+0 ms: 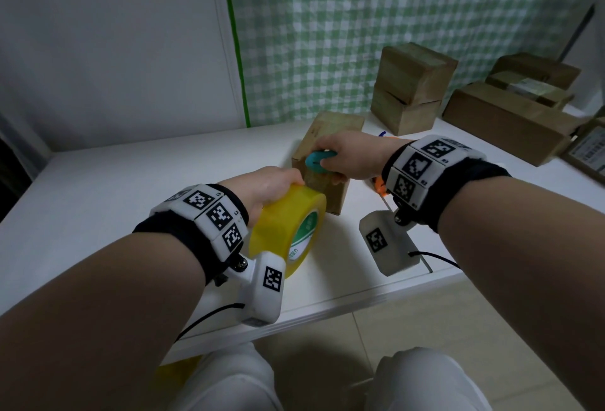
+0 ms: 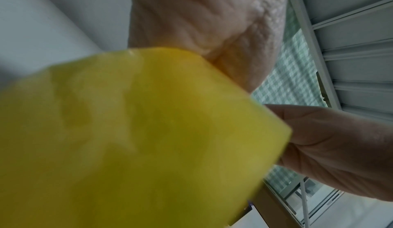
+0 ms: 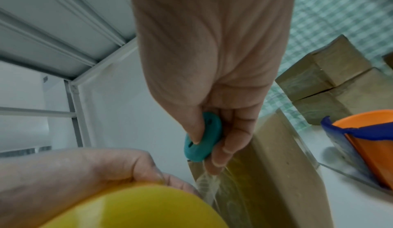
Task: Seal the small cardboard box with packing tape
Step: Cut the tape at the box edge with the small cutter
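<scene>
Gripping the yellow tape roll (image 1: pixel 288 226) from above, the left hand (image 1: pixel 266 186) curls its fingers over the rim at about six o'clock on the white table (image 1: pixel 131 188). A clear strip of tape (image 3: pixel 207 183) runs from the roll onto the small cardboard box (image 1: pixel 327 162) just beyond, at the table's middle. It is plain brown, standing on end, glossy where tape covers its near face. The right hand (image 1: pixel 352 160) pinches a small teal cutter (image 1: pixel 316 161) against the box. At two o'clock, more boxes (image 1: pixel 412 83) stand stacked.

A white table (image 1: pixel 137 188) carries the small cardboard box (image 1: pixel 330 135) and other cardboard boxes (image 1: pixel 412 90).
</scene>
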A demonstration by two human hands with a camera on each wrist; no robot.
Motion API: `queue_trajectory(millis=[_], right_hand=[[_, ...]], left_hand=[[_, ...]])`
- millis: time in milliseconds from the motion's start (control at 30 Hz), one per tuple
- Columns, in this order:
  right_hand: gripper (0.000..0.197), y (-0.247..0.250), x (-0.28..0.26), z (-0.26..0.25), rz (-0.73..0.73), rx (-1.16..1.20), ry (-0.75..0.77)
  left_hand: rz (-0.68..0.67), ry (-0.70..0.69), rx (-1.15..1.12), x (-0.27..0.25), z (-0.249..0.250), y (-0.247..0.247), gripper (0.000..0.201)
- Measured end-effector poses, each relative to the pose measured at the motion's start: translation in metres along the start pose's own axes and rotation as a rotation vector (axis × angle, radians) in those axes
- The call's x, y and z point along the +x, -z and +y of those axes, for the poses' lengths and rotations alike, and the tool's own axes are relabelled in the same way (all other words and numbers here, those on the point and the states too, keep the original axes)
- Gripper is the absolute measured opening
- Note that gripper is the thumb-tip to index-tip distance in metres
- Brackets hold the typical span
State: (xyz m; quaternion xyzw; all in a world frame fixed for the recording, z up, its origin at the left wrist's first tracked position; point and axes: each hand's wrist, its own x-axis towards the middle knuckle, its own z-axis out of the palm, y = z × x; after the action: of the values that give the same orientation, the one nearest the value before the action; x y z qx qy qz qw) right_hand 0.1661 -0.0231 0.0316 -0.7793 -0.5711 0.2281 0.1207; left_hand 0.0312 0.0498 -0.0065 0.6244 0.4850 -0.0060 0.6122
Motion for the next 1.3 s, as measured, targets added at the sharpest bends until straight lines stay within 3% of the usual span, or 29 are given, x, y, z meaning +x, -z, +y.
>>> queue_trajectory(millis=[300, 1100, 1300], right_hand=[[0.031, -0.004, -0.004, -0.002, 0.072, -0.404, 0.062], [0.031, -0.017, -0.001, -0.006, 0.090, -0.475, 0.096], [0.031, -0.017, 0.000, -0.007, 0.089, -0.534, 0.112]], left_hand=[[0.017, -0.002, -0.002, -0.001, 0.000, 0.000, 0.041], [0.044, -0.021, -0.015, -0.007, 0.001, -0.004, 0.036], [0.046, -0.022, -0.020, -0.011, 0.002, -0.005, 0.022]])
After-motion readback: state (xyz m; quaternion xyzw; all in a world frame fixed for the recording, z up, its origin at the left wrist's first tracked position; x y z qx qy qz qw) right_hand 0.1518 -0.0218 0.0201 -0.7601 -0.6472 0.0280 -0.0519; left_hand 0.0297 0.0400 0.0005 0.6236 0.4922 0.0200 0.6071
